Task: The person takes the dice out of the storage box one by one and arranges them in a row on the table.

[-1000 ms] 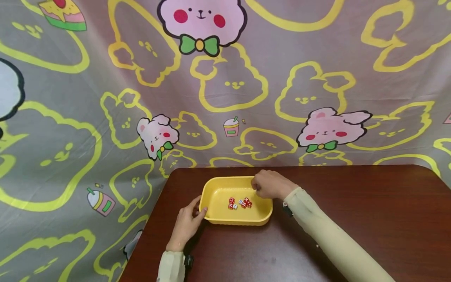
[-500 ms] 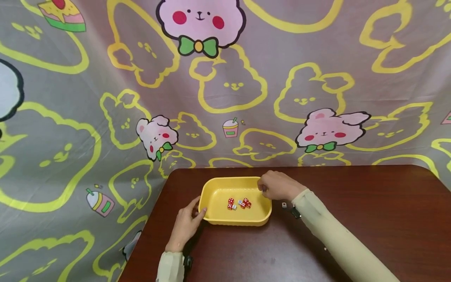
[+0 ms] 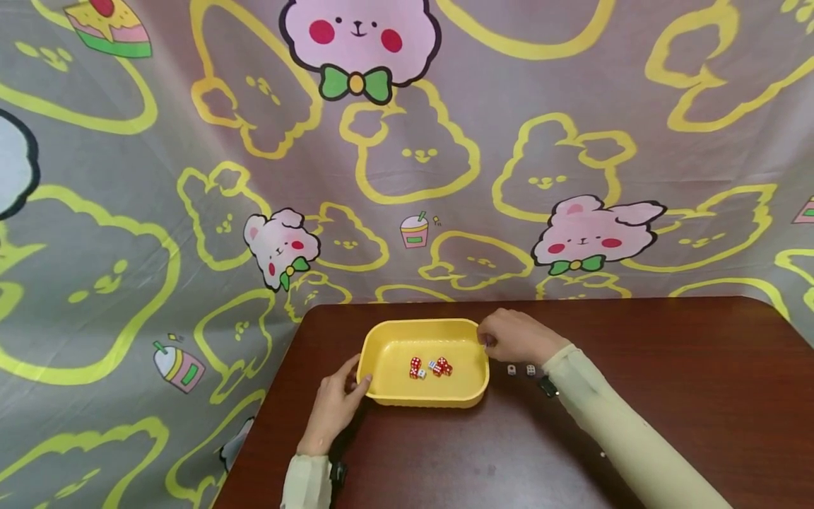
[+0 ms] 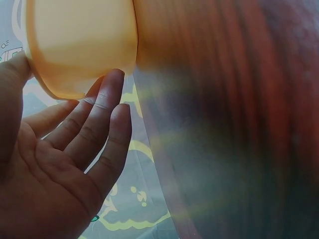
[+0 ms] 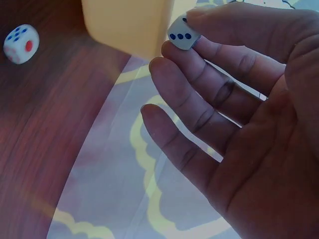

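Note:
A yellow plastic tray (image 3: 422, 404) stands on the table, with several red dice (image 3: 439, 367) and a couple of white dice (image 3: 422, 374) on its floor. At its left end my left hand (image 3: 337, 399) holds the wall, thumb over the rim and fingers outside. Just beyond the right rim is my right hand (image 3: 516, 335). The right wrist view shows it pinching a white die (image 5: 183, 34) with blue dots between thumb and fingertips, the other fingers spread. Two white dice, one a left die (image 3: 511, 369) and one a right die (image 3: 531, 369), lie on the table beside the tray.
The dark brown wooden table (image 3: 458, 459) ends at the back against a patterned curtain (image 3: 458, 170), which also runs along the left side. A tiny white object (image 3: 603, 454) shows at the edge of the right sleeve (image 3: 629, 431).
My right hand has moved right, from over the tray's inside to beyond its right rim. The white dice on the table have come into view from behind the wrist. The left hand keeps its place.

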`<state>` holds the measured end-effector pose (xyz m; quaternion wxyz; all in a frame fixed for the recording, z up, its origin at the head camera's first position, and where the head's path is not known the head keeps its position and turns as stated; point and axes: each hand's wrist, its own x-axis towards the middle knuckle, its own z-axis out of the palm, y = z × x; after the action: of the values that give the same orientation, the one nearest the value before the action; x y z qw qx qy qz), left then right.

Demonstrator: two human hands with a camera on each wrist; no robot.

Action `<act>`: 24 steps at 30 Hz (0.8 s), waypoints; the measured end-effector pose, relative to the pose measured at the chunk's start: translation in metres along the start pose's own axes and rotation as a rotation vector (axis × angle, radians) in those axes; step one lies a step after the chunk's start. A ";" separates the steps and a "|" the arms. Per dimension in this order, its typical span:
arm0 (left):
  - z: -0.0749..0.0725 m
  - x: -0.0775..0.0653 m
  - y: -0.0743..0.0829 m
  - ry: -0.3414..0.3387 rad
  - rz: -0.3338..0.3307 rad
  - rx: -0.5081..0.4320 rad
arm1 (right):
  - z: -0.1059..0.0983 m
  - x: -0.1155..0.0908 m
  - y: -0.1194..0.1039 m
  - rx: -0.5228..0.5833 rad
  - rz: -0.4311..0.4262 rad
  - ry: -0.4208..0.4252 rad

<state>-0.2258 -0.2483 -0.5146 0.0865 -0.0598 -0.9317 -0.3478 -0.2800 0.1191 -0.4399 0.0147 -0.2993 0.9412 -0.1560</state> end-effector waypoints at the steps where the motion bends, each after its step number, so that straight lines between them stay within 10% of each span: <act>1: 0.000 0.000 0.000 0.000 0.001 -0.001 | 0.000 -0.001 0.002 0.002 0.003 0.006; 24: -0.001 0.000 0.001 -0.015 -0.009 -0.029 | 0.009 -0.026 0.035 0.027 0.060 -0.046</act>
<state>-0.2253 -0.2483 -0.5136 0.0773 -0.0596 -0.9274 -0.3610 -0.2772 0.1579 -0.4610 0.0452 -0.2741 0.9470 -0.1611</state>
